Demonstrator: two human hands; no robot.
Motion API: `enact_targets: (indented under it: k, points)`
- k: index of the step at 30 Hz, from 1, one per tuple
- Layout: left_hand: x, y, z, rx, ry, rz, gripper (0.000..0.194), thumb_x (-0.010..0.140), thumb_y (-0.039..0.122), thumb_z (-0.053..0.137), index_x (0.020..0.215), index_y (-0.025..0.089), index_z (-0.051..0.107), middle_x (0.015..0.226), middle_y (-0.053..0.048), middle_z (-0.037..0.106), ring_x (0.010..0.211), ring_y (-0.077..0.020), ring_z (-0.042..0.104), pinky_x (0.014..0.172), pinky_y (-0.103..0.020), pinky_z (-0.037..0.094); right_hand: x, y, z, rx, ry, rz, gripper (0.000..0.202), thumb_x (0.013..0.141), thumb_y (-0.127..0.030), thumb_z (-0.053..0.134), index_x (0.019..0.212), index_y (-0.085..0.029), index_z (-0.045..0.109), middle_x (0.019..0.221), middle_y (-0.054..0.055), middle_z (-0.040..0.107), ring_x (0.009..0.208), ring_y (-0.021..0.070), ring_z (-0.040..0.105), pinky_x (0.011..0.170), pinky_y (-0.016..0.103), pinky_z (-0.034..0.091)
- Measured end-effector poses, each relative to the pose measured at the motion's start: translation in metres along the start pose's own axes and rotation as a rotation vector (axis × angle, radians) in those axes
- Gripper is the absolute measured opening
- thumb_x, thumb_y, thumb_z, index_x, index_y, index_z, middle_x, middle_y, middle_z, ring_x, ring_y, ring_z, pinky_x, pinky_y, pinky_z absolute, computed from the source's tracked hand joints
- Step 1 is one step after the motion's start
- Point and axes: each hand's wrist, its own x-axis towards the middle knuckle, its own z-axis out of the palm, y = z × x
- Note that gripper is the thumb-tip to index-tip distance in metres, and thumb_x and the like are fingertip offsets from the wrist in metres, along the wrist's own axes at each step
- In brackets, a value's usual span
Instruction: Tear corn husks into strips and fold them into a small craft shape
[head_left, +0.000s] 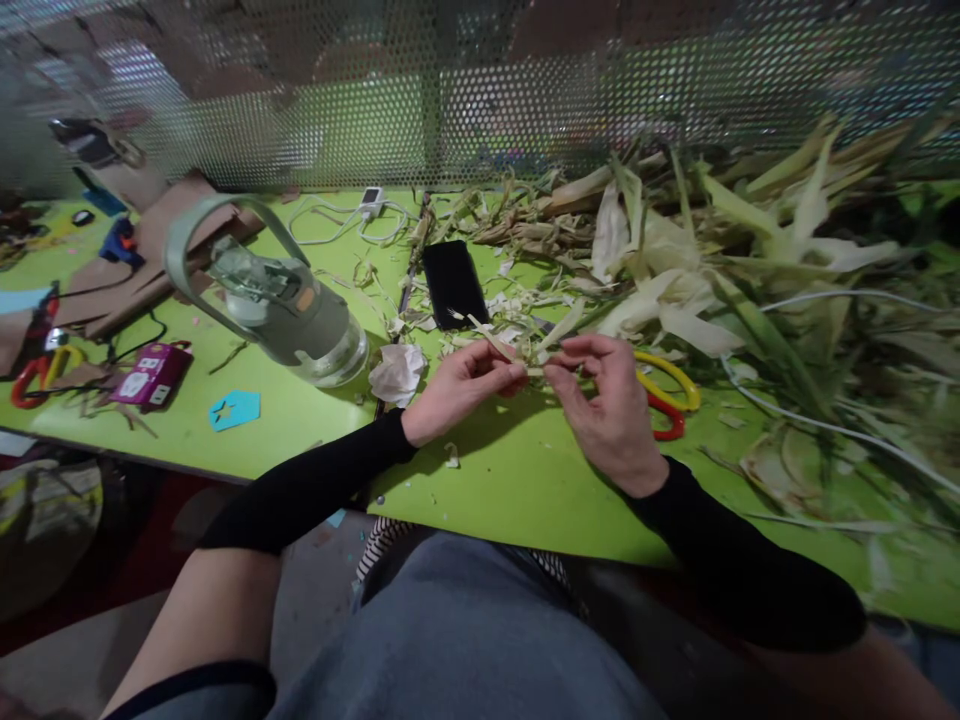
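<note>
Between my two hands is a small piece of pale corn husk (535,371), pinched at both ends above the green table. My left hand (466,385) grips its left end between thumb and forefinger, and a husk strip (491,335) sticks up from those fingers. On the other end, my right hand (604,405) has thumb and fingertips pressed together. Just right of that hand lie scissors (675,385) with yellow and red handles, partly hidden behind it. A black phone (454,284) rests flat beyond my hands among husk scraps.
A big heap of corn husks (675,250) covers the right and back right, crossed by a white cable (832,425). Left stand a green water bottle (300,310) and crumpled paper (397,374). Farther left are a purple box (154,375) and brown cardboard (150,270). Perforated metal screen (315,120) stands behind.
</note>
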Motion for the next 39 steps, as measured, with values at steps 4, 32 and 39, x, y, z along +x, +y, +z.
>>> enact_targets:
  k: [4, 32, 39]
  points:
    - [-0.003, 0.004, 0.003, 0.029, -0.002, -0.016, 0.039, 0.083, 0.050, 0.075, 0.090, 0.015, 0.060, 0.081, -0.001, 0.068, 0.075, -0.0106, 0.063, 0.075, -0.028, 0.050, 0.001, -0.002, 0.001, 0.122, -0.088, 0.122, 0.027, 0.099, -0.045, 0.060, 0.112, -0.022, 0.059, 0.084, 0.003, 0.071, 0.070, 0.0173, 0.067, 0.048, 0.027, 0.046]
    - [-0.008, 0.011, -0.003, 0.370, -0.110, -0.018, 0.027, 0.096, 0.034, 0.060, 0.107, 0.011, 0.068, 0.093, -0.007, 0.074, 0.080, -0.0124, 0.066, 0.079, -0.028, 0.053, 0.004, -0.004, 0.000, -0.180, -0.117, -0.276, 0.005, 0.095, -0.026, 0.064, 0.096, -0.022, 0.068, 0.084, 0.006, 0.073, 0.076, 0.0219, 0.067, 0.068, 0.037, 0.054]
    - [-0.007, 0.012, -0.005, 0.458, -0.115, -0.016, 0.025, 0.097, 0.033, 0.057, 0.100, 0.012, 0.069, 0.090, -0.006, 0.074, 0.080, -0.0127, 0.066, 0.080, -0.027, 0.052, 0.003, -0.005, 0.001, -0.014, -0.179, 0.020, 0.023, 0.095, -0.037, 0.065, 0.109, -0.019, 0.068, 0.082, 0.003, 0.069, 0.068, 0.0163, 0.063, 0.054, 0.028, 0.049]
